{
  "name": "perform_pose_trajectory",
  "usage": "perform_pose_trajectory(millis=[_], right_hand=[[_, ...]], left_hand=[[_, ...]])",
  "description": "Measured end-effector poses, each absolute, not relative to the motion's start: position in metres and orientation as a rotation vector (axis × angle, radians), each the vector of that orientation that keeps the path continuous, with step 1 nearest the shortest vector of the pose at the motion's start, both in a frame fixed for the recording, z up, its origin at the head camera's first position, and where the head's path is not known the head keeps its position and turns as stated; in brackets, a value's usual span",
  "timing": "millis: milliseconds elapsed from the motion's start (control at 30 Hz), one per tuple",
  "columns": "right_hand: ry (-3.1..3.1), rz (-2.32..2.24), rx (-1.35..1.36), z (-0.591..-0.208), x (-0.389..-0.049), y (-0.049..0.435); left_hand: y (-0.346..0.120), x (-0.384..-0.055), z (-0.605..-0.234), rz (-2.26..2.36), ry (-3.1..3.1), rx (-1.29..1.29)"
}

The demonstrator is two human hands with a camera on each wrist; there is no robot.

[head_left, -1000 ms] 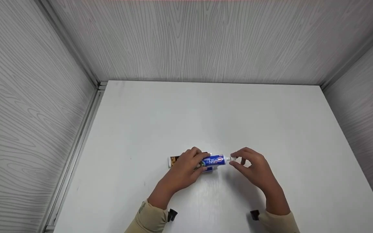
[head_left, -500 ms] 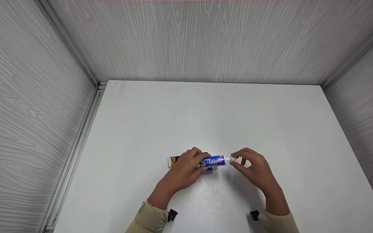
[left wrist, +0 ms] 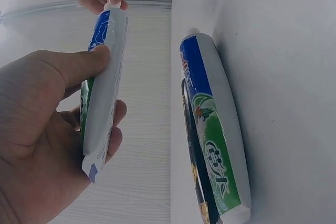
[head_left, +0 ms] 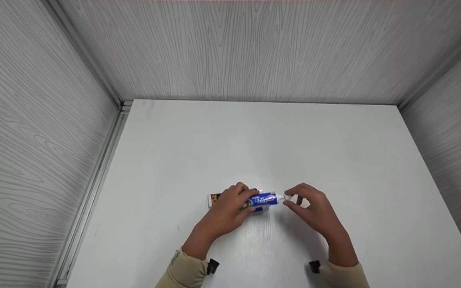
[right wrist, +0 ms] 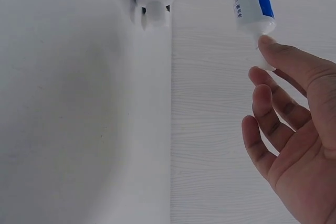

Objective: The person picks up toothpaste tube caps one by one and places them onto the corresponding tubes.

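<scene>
Left hand (head_left: 224, 206) curled round a blue-and-white tube (head_left: 265, 199), held above the white surface (head_left: 262, 148), right hand (head_left: 312, 206) pinching the cap (right wrist: 265, 60) at its end, a similar tube (left wrist: 216, 129) lying below, beside it a dark pack (left wrist: 195, 148), perhaps also a tube

Clothing and worn equipment of the person, head view. Left sleeve (head_left: 184, 270): long, khaki-beige cloth, with soft creases and a small dark greenish marking (head_left: 175, 256) close to the cuff; its rounded edge ends short of the bare left hand (head_left: 227, 206). Left wrist camera (head_left: 213, 266): small, black, angular, flaring outward from the inner side of the cuff. Right sleeve (head_left: 344, 275): matching khaki-beige, smoother in surface, likewise ending short of the bare right hand (head_left: 312, 206). Right wrist camera (head_left: 314, 266): black, compact, block-like, projecting from the inner side of that cuff.
</scene>
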State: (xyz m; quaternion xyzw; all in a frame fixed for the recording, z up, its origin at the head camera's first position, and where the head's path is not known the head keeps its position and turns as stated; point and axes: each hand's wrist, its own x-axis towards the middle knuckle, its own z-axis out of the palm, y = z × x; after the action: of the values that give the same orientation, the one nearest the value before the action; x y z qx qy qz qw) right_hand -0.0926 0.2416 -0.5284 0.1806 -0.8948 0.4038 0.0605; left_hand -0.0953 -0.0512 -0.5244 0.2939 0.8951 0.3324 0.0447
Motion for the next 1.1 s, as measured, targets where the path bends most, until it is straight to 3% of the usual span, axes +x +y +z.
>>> perform_pose_trajectory(millis=[1100], right_hand=[[-2.751,1.171,0.532,-0.5302,-0.0921,0.2379]], left_hand=[[-0.049,-0.0935,-0.5219,0.993,2.724,0.91]])
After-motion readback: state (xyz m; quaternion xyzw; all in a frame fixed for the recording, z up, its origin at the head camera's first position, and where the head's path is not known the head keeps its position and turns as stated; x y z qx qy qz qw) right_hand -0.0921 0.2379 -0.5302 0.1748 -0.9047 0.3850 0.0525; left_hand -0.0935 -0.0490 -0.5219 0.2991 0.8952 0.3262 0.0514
